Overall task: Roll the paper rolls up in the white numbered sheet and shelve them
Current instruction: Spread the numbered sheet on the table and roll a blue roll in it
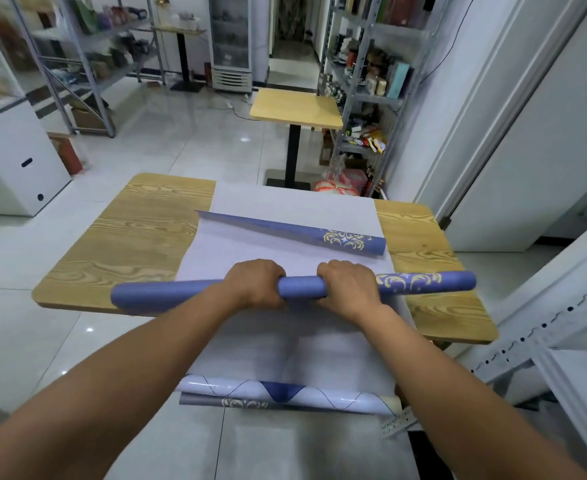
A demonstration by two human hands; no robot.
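A long blue paper roll (167, 294) with a gold ornament near its right end lies crosswise over the white sheet (285, 202) on the wooden table (139, 237). My left hand (255, 284) and my right hand (349, 287) both grip this roll near its middle, a short gap apart. A second blue roll (319, 233), partly unrolled with a loose pointed corner, rests on the sheet farther back. The sheet hangs over the near table edge, and its curled lower end (319, 396) shows wavy lines and a blue patch. A thin ornamented roll (216, 400) lies just under that end.
A smaller wooden table (295, 107) on a black post stands beyond. Metal shelving (368, 95) full of goods lines the right; a perforated grey shelf frame (541, 327) is close at my right. More shelves and a white cabinet (15, 161) stand left. Tiled floor surrounds the table.
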